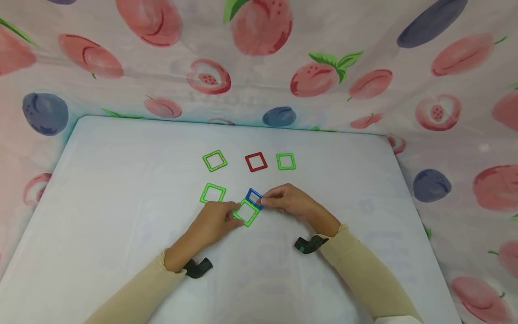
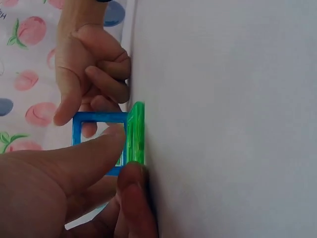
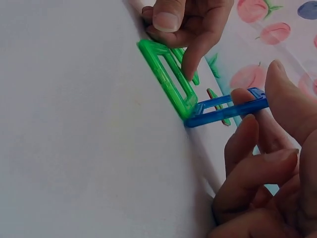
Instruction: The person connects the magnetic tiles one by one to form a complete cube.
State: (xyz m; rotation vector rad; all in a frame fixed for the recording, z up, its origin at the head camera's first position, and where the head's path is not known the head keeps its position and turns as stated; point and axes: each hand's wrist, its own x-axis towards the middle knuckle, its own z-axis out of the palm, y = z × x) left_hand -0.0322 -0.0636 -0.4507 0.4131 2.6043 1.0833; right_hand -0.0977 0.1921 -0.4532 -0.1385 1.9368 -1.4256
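In the head view my left hand grips the left side of a green square frame tile near the middle of the table. My right hand pinches a blue square frame tile between thumb and fingers. The two tiles meet along one edge. In the left wrist view, the blue tile stands up at an angle from the green tile, which lies along the tabletop. The right wrist view shows the same corner, with blue tile and green tile touching. Left fingers partly cover the green tile.
Behind the hands lie a green tile, a red tile and another green tile in a row. One more green tile lies just beyond the left hand. A fruit-print cloth borders the white table.
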